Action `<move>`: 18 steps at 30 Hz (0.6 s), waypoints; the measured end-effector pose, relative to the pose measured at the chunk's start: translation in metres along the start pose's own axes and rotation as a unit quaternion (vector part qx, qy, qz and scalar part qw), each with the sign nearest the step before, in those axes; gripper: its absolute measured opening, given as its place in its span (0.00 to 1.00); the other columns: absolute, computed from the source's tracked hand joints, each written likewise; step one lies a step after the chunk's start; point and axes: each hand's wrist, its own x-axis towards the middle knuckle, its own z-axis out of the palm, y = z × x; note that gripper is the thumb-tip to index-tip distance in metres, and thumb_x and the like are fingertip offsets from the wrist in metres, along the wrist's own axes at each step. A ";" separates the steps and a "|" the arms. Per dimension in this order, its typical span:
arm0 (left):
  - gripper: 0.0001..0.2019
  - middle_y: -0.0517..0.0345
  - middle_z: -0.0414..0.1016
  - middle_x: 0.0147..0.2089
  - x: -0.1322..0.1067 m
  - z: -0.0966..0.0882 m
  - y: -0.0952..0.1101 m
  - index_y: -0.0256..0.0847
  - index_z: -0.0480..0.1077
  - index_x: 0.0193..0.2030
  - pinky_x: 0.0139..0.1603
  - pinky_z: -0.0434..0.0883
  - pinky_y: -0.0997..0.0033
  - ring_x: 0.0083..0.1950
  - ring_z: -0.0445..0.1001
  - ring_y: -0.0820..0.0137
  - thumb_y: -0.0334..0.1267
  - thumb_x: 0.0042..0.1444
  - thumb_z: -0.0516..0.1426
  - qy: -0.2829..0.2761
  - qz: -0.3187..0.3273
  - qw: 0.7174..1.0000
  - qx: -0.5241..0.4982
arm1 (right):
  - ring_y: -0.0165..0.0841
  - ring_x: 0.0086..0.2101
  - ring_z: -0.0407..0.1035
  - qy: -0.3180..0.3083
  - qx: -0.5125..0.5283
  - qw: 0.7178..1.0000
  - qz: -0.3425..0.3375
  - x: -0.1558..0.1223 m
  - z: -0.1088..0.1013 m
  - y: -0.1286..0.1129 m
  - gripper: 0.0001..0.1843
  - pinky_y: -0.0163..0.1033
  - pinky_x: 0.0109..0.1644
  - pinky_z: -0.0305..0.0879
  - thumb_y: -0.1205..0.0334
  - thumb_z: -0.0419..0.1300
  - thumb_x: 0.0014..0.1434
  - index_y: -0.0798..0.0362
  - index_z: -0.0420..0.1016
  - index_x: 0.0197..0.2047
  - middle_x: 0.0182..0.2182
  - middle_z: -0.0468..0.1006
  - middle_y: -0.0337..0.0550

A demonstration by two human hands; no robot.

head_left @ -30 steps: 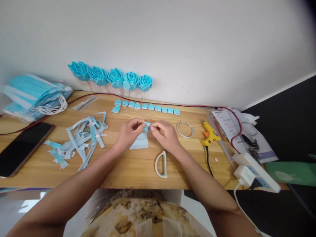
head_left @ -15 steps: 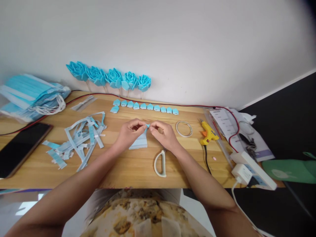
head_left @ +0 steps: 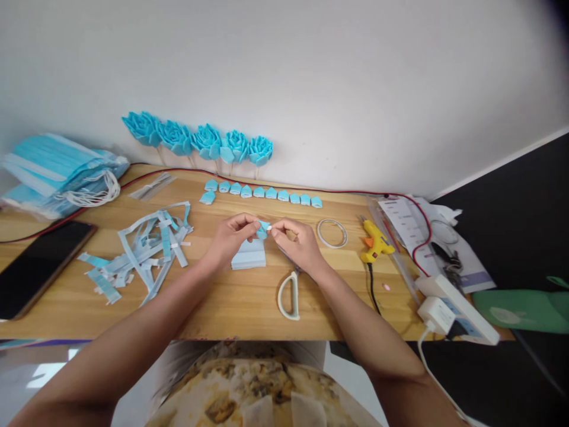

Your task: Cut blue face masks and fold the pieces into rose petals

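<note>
Between my two hands is a small folded piece of blue fabric (head_left: 263,229), raised over the table. My left hand (head_left: 236,237) pinches its left side. The fingertips of my right hand (head_left: 297,242) are closed on its right edge, where a bit of white shows. Just below lies a pale blue fabric square (head_left: 248,256), flat on the wood. Scissors (head_left: 288,296) with a white handle rest by my right wrist, their blades partly hidden under that hand. Beyond my hands, several folded blue petals (head_left: 258,192) form a row.
Blue fabric flowers (head_left: 207,142) on sticks lean on the wall. Fabric scraps (head_left: 146,249), a phone (head_left: 42,267) and face masks (head_left: 48,163) lie left. To the right are a tape roll (head_left: 332,233), a yellow glue gun (head_left: 376,240) and a power strip (head_left: 462,308).
The blue piece in my fingers has been turned and spread, so more of its folded face shows. My hands have barely moved; the view has shifted slightly.
</note>
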 end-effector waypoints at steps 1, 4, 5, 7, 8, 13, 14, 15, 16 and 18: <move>0.07 0.64 0.69 0.21 0.001 -0.001 -0.002 0.39 0.74 0.27 0.29 0.62 0.75 0.25 0.64 0.76 0.40 0.46 0.64 0.001 -0.007 1.000 -0.020 | 0.31 0.30 0.68 0.003 0.003 1.000 0.001 0.000 0.000 -0.001 0.08 0.35 0.37 0.62 0.62 0.57 0.57 0.52 0.75 0.29 0.27 0.76 0.38; 0.09 0.63 0.71 0.22 0.004 -0.004 -0.004 0.38 0.72 0.25 0.29 0.63 0.76 0.25 0.65 0.77 0.40 0.46 0.64 0.000 -0.028 0.996 -0.081 | 0.30 0.29 0.67 0.008 0.003 1.000 0.001 0.000 0.000 -0.001 0.09 0.35 0.36 0.61 0.61 0.57 0.57 0.52 0.75 0.28 0.26 0.75 0.37; 0.09 0.62 0.71 0.22 0.005 -0.005 -0.002 0.38 0.72 0.25 0.29 0.63 0.76 0.25 0.65 0.77 0.40 0.46 0.64 0.004 -0.035 0.994 -0.104 | 0.30 0.28 0.67 0.008 0.003 1.000 0.002 0.000 0.000 0.000 0.09 0.35 0.36 0.61 0.61 0.57 0.57 0.52 0.75 0.28 0.25 0.74 0.37; 0.09 0.62 0.71 0.23 0.006 -0.007 0.004 0.37 0.72 0.25 0.29 0.64 0.76 0.25 0.66 0.77 0.39 0.46 0.65 0.020 -0.030 0.988 -0.148 | 0.31 0.29 0.67 0.005 0.006 1.000 0.006 0.000 0.000 0.003 0.09 0.35 0.37 0.62 0.61 0.57 0.57 0.52 0.75 0.29 0.25 0.75 0.37; 0.09 0.62 0.71 0.24 0.006 -0.008 0.008 0.37 0.72 0.25 0.29 0.64 0.76 0.26 0.67 0.77 0.39 0.46 0.65 0.030 -0.015 0.985 -0.167 | 0.31 0.29 0.68 0.004 0.009 1.000 0.011 0.000 0.000 0.006 0.09 0.35 0.37 0.62 0.61 0.57 0.57 0.52 0.76 0.29 0.26 0.75 0.38; 0.09 0.62 0.72 0.26 -0.017 -0.002 0.033 0.39 0.73 0.31 0.27 0.65 0.76 0.25 0.67 0.76 0.42 0.50 0.64 -0.046 0.037 0.988 -0.146 | 0.30 0.27 0.65 -0.042 0.032 0.998 0.022 0.016 0.011 0.009 0.10 0.34 0.32 0.59 0.59 0.58 0.56 0.54 0.75 0.28 0.24 0.74 0.37; 0.10 0.62 0.72 0.26 -0.023 0.001 0.037 0.39 0.73 0.31 0.25 0.64 0.76 0.23 0.66 0.77 0.44 0.50 0.65 -0.108 0.023 0.985 -0.133 | 0.30 0.27 0.65 -0.076 0.030 0.997 0.007 0.023 0.017 0.005 0.09 0.34 0.32 0.58 0.59 0.58 0.55 0.54 0.75 0.28 0.24 0.73 0.37; 0.12 0.61 0.72 0.26 -0.030 0.005 0.040 0.38 0.73 0.32 0.24 0.62 0.76 0.23 0.66 0.77 0.46 0.50 0.64 -0.187 -0.005 0.976 -0.111 | 0.29 0.27 0.65 -0.119 0.019 0.993 -0.016 0.031 0.025 -0.001 0.08 0.34 0.32 0.58 0.59 0.59 0.55 0.54 0.76 0.29 0.24 0.74 0.37; 0.14 0.60 0.72 0.27 -0.036 0.008 0.043 0.38 0.74 0.32 0.24 0.63 0.75 0.23 0.65 0.77 0.47 0.50 0.64 -0.263 -0.033 0.960 -0.086 | 0.29 0.27 0.65 -0.143 -0.001 0.989 -0.039 0.039 0.035 -0.008 0.09 0.34 0.32 0.57 0.60 0.59 0.55 0.54 0.76 0.29 0.24 0.74 0.37; 0.17 0.56 0.74 0.29 -0.044 0.011 0.047 0.36 0.74 0.31 0.31 0.67 0.73 0.28 0.69 0.74 0.51 0.48 0.65 -0.392 -0.060 0.915 -0.080 | 0.28 0.27 0.65 -0.166 -0.045 0.981 -0.087 0.054 0.060 -0.024 0.10 0.34 0.32 0.56 0.61 0.57 0.57 0.54 0.77 0.31 0.25 0.74 0.37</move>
